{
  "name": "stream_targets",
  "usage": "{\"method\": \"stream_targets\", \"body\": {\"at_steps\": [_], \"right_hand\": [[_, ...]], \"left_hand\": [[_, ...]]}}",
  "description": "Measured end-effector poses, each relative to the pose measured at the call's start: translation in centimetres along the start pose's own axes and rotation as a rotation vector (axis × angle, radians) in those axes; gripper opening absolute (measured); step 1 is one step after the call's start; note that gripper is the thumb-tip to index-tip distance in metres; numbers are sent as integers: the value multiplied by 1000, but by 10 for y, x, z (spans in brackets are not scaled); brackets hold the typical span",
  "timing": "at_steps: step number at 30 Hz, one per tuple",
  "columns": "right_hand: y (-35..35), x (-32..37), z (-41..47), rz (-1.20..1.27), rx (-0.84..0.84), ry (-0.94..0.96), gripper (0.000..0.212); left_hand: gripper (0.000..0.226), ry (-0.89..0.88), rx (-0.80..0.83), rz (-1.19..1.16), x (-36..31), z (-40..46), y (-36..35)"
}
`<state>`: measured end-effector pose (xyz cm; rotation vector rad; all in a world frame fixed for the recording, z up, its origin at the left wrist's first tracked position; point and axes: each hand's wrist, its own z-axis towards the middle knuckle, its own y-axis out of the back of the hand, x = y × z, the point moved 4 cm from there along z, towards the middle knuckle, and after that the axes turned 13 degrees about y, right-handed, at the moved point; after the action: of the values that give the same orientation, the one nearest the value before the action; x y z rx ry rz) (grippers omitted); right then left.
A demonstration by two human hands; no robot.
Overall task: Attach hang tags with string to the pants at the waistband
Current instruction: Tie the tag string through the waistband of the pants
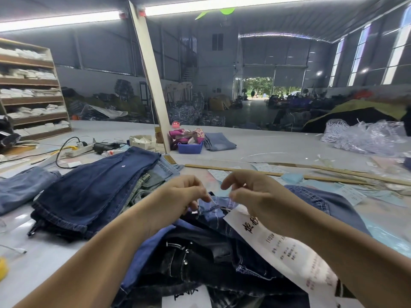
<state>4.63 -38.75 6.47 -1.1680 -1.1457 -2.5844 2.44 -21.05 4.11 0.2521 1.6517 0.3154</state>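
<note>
Left hand [185,193] curled, fingertips pinched together at the near-left edge of the blue denim waistband [211,208], seemingly nipping a fine string too thin to make out, and so steadying the cloth for threading. Right hand [251,194] just right of that waistband, thumb and forefinger drawn close as if pinching the other end of the string, remaining fingers loosely spread above; whether anything truly lies between them, impossible to tell. Held close on either side of the waistband, probably to draw a loop taut. White printed hang tag [287,252] trailing from under the right wrist, down and to the right of the waistband, lying over the dark jeans [195,258] heaped nearer the body, presumably waiting their turn. Left of the waistband, a folded stack of dark blue jeans [95,190], kept apart, perhaps as finished work. Beyond the waistband, a long wooden strip [278,174] across the grey table [278,147], and farther off a blue plastic bin [190,148] beside folded pale jeans [219,142].
</note>
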Motion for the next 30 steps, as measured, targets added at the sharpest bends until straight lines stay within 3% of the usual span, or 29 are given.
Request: {"method": "stream_targets", "body": {"at_steps": [3,9,18,24,25,30], "right_hand": [[-1,-2,0,242,-25,-49,37],[-5,8,4,331,-188,58,25],[-8,5,11,321,-396,38,25],[-13,11,14,401,-376,27,29],[-12,13,13,391,-361,33,29],[-5,19,9,253,-325,85,26]], "left_hand": [[12,-141,-128,0,-15,-6,3],[15,-322,-260,-12,-36,-18,1],[19,-249,-249,-236,-33,-25,-1],[13,-184,-211,-369,-22,-27,-10],[4,-180,-208,-394,-22,-28,-10],[8,-231,-224,-509,-20,-27,-8]]}}
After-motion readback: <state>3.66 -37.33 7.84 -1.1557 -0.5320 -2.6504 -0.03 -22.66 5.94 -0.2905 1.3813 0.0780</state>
